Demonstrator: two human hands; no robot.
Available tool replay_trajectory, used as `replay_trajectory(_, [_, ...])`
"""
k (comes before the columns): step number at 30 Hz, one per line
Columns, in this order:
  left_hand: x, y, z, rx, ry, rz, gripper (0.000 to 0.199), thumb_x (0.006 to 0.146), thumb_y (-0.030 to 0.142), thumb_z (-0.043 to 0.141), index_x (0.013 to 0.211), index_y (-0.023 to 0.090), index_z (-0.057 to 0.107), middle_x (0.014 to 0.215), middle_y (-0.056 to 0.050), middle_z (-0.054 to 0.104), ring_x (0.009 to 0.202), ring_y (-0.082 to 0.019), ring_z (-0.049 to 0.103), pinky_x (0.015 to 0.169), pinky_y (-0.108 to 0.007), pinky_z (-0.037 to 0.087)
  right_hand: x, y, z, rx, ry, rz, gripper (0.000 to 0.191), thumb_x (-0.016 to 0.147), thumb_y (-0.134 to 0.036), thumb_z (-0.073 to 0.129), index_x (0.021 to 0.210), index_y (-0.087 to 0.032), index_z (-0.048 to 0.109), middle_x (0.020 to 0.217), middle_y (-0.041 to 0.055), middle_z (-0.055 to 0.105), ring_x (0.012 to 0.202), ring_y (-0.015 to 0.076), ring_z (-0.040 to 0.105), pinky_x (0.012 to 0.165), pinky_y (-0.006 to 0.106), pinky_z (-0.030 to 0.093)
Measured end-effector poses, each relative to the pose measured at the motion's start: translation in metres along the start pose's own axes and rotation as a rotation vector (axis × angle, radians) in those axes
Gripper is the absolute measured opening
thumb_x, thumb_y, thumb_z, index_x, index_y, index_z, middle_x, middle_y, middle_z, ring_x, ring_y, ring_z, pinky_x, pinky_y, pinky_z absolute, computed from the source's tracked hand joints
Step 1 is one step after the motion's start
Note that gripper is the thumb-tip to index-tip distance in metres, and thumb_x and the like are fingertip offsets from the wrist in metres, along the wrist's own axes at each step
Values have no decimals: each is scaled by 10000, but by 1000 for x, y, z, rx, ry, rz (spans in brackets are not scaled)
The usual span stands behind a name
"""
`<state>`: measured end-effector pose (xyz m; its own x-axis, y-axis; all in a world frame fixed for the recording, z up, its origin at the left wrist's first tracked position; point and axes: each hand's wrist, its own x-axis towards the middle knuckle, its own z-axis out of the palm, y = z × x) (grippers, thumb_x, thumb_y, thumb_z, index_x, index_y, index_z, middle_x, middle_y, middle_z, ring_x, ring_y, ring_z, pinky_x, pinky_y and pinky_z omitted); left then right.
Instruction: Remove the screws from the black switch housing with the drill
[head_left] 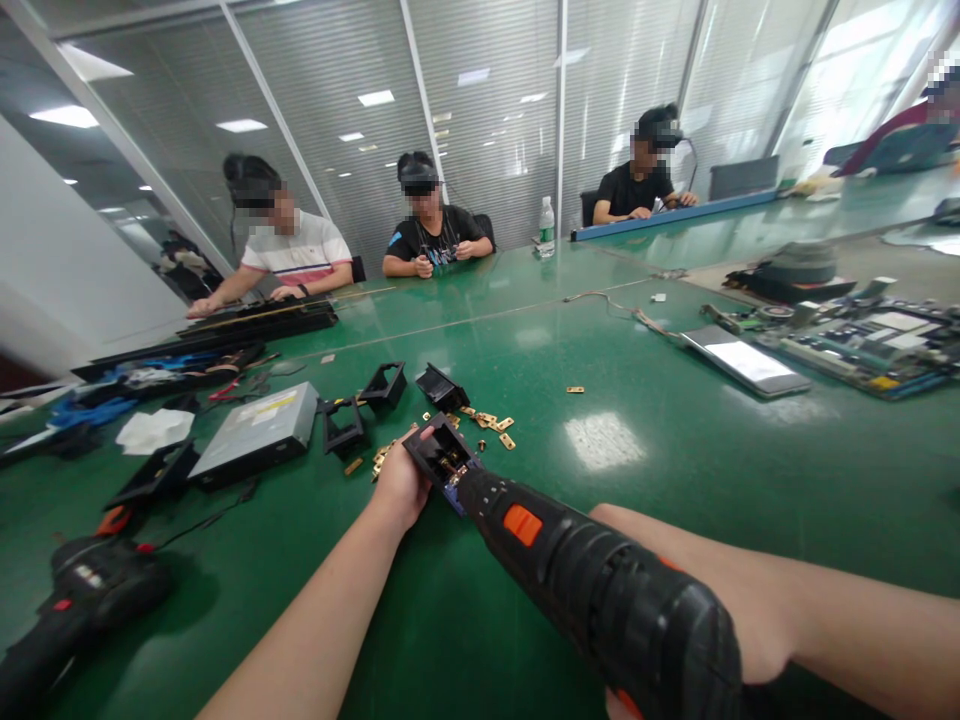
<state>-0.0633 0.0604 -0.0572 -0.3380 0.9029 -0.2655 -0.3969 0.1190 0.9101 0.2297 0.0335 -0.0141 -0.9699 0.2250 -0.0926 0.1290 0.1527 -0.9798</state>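
My left hand [403, 484] grips a small black plastic housing [429, 446], tilted so that its hollow side shows, with brass-coloured metal inside. A black and orange cordless power screwdriver [581, 565] is held in my right hand [697, 590], whose fingers are mostly hidden behind the tool. The tool's front end meets the lower right of the housing; its tip is hard to make out. Loose brass plates [487, 421] lie just beyond my left hand, and more are heaped beside it. Similar black frames [345, 426] stand behind them on the green table [525, 350].
A silver disc drive [259, 433] lies to the left, with a second power tool [90, 580] nearer me. Circuit boards [885, 335] and a flat phone-like device [742, 360] are at the right. Several people sit across the table, near a water bottle [546, 228].
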Motion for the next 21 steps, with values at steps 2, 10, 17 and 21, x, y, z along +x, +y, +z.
replay_trajectory(2, [0,0,0,3,4,10,133,779,292,705,860,190,734,745,-54,804,667,-286,780,548,-353,577,2,1,0,82,15,-6,393,672,-311,890,634,-176,523,682,-43,469,653,107,440,571,225,391])
replay_trajectory(10, [0,0,1,11,4,29,119,769,294,708,835,199,732,728,-41,793,677,-283,781,553,-349,582,3,-5,1,235,65,39,457,472,-289,956,678,-178,563,664,-60,504,652,110,461,577,237,367])
replay_trajectory(17, [-1,0,3,18,9,18,141,805,291,689,858,174,748,732,-61,803,664,-277,778,544,-346,585,0,-9,3,207,119,133,513,438,-262,950,726,-195,530,653,-87,469,629,100,461,562,225,366])
replay_trajectory(21, [-1,0,2,19,7,21,119,791,297,695,828,189,727,704,-41,791,614,-262,761,537,-345,584,-2,-12,3,160,116,110,521,519,-275,920,836,-205,513,671,-82,485,629,111,483,569,222,395])
